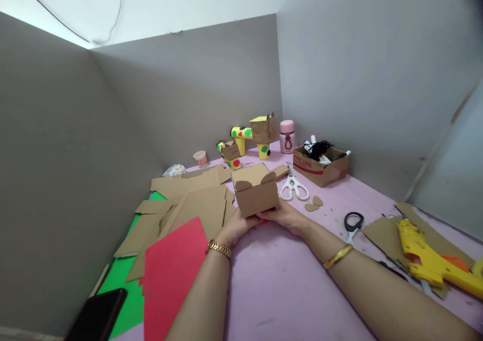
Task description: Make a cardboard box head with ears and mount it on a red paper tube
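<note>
A small cardboard box with two rounded ear-like flaps on its top edge is held up over the pink table. My left hand grips it from the lower left, and my right hand from the lower right. Both sets of fingers are wrapped under the box and partly hidden by it. A bit of red shows beneath it, between the hands. White-handled scissors and two small cardboard ovals lie to the right of the box.
Cardboard sheets, red paper and a phone lie left. Cardboard animals, a paper cup and a pink bottle stand behind. Rightward are a marker box, black-handled scissors and a yellow glue gun.
</note>
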### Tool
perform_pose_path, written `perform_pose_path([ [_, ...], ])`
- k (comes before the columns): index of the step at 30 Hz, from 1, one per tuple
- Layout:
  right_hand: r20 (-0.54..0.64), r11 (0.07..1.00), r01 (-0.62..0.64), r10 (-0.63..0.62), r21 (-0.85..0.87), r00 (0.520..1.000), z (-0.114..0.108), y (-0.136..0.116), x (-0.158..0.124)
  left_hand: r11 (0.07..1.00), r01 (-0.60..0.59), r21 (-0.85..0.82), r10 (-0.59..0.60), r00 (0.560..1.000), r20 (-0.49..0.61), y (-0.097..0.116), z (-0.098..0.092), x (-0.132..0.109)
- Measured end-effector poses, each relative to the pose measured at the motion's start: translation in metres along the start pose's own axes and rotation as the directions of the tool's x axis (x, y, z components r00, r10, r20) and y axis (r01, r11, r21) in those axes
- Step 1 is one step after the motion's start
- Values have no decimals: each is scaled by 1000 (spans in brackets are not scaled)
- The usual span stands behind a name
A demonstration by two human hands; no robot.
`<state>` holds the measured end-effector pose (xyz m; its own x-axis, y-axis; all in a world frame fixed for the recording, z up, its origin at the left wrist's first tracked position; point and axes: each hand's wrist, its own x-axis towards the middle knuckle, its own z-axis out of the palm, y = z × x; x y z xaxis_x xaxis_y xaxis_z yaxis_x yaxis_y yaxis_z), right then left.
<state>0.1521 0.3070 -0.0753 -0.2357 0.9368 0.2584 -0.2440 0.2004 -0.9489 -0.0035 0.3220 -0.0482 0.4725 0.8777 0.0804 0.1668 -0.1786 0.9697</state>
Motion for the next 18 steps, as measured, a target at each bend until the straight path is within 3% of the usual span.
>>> perform_pose_path([
  [12, 18, 1000, -9, 9, -25, 1000, 1, -4, 0, 996, 91, 4, -91, 996, 21, 8, -7, -6],
  [18, 17, 999, -2, 3, -32, 1000, 3, -6, 0, 995, 66, -68, -58, 992, 112, 32, -31, -29],
])
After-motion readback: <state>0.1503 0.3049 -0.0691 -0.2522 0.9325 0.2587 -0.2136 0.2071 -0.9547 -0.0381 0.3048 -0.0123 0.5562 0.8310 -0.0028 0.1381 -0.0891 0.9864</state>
